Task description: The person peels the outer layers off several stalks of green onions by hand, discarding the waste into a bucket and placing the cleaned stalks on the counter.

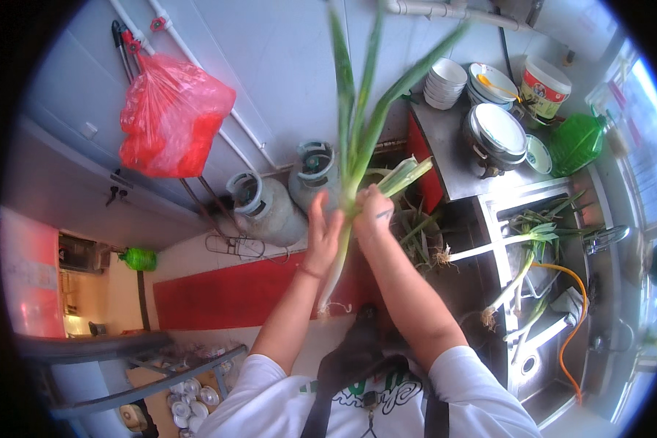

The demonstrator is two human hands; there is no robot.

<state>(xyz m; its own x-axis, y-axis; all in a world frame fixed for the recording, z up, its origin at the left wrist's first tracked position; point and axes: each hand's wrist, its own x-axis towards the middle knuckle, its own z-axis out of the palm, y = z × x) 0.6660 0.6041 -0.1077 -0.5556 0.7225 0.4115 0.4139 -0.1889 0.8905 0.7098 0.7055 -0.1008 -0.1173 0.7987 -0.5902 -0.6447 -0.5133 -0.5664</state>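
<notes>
A long green onion (335, 274) stands nearly upright in front of me, roots down and green leaves spreading upward. My right hand (374, 208) is closed at its middle. From that fist a short bundle of folded pale-green outer leaves (408, 176) sticks out to the upper right. My left hand (325, 232) is beside the stalk on its left, fingers extended and apart; blur hides whether it touches the stalk. Right of my arms, more green onions (490, 246) with roots lie across the edge of a steel sink (517, 378). Leaf scraps (416, 232) gather below my right hand.
Two gas cylinders (271, 216) stand by the wall, near a hanging red plastic bag (175, 120). A steel counter (443, 148) holds stacked bowls (445, 82), a lidded pot (498, 131) and a green bottle (577, 142). An orange hose (572, 334) curves into the sink.
</notes>
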